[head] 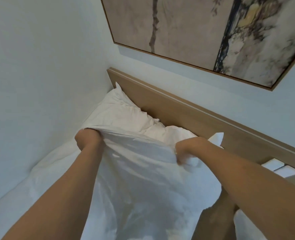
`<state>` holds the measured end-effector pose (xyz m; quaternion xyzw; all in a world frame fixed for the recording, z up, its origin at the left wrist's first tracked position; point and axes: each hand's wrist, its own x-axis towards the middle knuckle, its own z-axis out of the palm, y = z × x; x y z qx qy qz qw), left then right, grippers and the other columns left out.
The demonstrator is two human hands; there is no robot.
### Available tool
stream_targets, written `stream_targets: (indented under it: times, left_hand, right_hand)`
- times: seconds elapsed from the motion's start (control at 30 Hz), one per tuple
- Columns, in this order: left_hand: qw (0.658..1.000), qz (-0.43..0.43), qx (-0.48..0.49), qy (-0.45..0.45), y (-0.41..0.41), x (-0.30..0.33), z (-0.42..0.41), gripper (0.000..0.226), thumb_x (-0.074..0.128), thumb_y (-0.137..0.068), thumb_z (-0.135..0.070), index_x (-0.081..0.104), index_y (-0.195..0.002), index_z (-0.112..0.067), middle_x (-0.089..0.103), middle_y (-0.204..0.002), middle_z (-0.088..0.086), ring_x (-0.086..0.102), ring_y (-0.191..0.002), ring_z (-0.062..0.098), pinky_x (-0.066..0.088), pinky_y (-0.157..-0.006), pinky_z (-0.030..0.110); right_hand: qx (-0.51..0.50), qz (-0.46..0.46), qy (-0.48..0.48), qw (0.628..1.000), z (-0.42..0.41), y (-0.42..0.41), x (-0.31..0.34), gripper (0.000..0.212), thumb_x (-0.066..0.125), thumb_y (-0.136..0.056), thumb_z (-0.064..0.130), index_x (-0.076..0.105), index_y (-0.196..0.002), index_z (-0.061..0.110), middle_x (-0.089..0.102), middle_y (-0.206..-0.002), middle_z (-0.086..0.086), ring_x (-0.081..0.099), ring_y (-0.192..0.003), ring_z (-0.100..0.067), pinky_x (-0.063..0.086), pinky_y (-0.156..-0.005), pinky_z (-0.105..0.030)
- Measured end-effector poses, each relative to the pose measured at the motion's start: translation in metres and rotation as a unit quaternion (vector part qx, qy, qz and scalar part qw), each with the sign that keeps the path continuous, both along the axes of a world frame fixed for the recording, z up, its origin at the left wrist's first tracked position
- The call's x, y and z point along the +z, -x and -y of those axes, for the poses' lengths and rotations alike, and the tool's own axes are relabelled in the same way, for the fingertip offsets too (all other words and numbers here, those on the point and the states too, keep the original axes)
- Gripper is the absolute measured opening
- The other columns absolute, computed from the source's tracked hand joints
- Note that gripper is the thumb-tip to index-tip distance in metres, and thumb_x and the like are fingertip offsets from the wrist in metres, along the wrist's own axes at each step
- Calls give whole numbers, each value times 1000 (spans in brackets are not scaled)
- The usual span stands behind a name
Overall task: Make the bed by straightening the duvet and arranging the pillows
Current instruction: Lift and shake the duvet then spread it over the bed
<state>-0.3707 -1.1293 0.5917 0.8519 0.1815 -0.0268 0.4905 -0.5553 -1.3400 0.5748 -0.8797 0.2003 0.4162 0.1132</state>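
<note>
The bed (44,172) fills the lower frame, pushed into a wall corner on the left, white sheet visible along that side. The wooden headboard (186,118) runs diagonally behind it, with a framed painting (203,33) hung on the wall above. The white duvet (134,179) is held lifted between both arms, its top edge stretched in a line between the two hands and its body hanging down toward the camera. Behind that edge, one pillow (119,113) is seen crumpled against the headboard in the corner; a second pillow (181,134) lies just beside it, mostly hidden by the duvet. A white switch panel (280,168) is mounted low on the headboard at right.

The left hand (87,138) is clenched around the duvet's top edge, fingers curled into the fabric. The right hand (184,152) is bunched on the same edge, fingers closed around a wad of cloth.

Step judged in hand: the duvet's top edge being drawn up toward the pillows. To be done well, the edge should be kept taut and level between the hands, laid parallel to the headboard, and stopped short of the pillows so they can be plumped and squared afterwards. Pillow arranging is judged not yet done.
</note>
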Motion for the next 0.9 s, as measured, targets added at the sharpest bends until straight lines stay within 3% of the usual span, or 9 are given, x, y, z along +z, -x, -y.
stream_targets:
  times: [0.1, 0.2, 0.37, 0.47, 0.5, 0.57, 0.67, 0.8, 0.9]
  left_hand:
    - [972, 50, -157, -167, 13, 2, -7, 18, 46, -84, -12, 63, -84, -8, 66, -88, 17, 57, -81, 36, 43, -70, 35]
    - [922, 61, -304, -233, 34, 4, -6, 22, 43, -76, -25, 61, -70, -13, 55, -66, 3, 52, -69, 32, 40, -66, 32]
    - [869, 83, -417, -254, 48, -7, 7, 31, 47, -78, -41, 58, -69, -14, 61, -67, 1, 58, -68, 25, 41, -60, 32]
    - [850, 84, -448, -264, 55, -11, 4, 33, 47, -71, -42, 59, -80, -12, 61, -72, -1, 59, -71, 22, 42, -58, 30]
    - [850, 79, -447, -268, 55, -13, -1, 29, 50, -73, -40, 57, -84, -14, 60, -75, -2, 58, -72, 21, 39, -57, 29]
    - [850, 52, -428, -304, 54, -17, -14, 19, 54, -78, -30, 51, -93, -18, 58, -81, -3, 56, -76, 21, 37, -58, 30]
    - [855, 47, -362, -367, 57, -30, -33, 20, 49, -80, -14, 46, -100, -18, 58, -88, 3, 54, -76, 26, 39, -61, 32]
    - [828, 156, -319, -434, 51, -44, -41, 36, 50, -78, -3, 45, -112, -14, 49, -103, 8, 45, -79, 26, 35, -56, 33]
    - [865, 114, -277, -403, 31, -45, -63, 30, 52, -81, -5, 47, -110, -14, 46, -107, 9, 46, -85, 27, 37, -58, 34]
  right_hand:
    - [-80, 143, 120, 979, 48, 15, -12, 28, 50, -93, 20, 60, -118, 12, 62, -116, -5, 59, -100, -24, 46, -79, -30]
    - [-119, 194, 245, 943, 84, 25, -20, 37, 53, -86, 26, 56, -122, 21, 61, -115, -2, 58, -109, -25, 44, -91, -41]
    - [12, 321, 0, 947, 17, -19, -34, 119, 76, -67, 50, -5, -151, 30, 6, -160, -5, 8, -147, -23, 6, -118, -53]
    - [74, 368, -49, 925, -43, -57, -35, 75, 67, -78, 35, 31, -143, 29, 47, -142, -4, 38, -135, -23, 25, -112, -40]
    - [65, 381, -44, 921, -53, -65, -33, 44, 59, -82, 25, 51, -125, 25, 60, -125, -2, 52, -121, -24, 37, -98, -35]
    - [21, 408, -34, 912, -60, -77, -25, 11, 50, -84, 13, 57, -83, 22, 66, -98, 1, 60, -96, -24, 41, -73, -30]
    - [4, 426, -39, 904, -64, -84, -7, 26, 49, -80, 9, 40, -60, 23, 48, -68, 9, 50, -75, -22, 33, -64, -26]
    - [-17, 421, -36, 906, -59, -84, 11, 26, 48, -81, 10, 44, -60, 24, 47, -63, 9, 50, -69, -20, 35, -59, -26]
    - [-72, 428, -33, 900, -37, -75, 17, 21, 48, -81, 10, 49, -62, 19, 53, -63, 4, 52, -63, -21, 34, -51, -26]
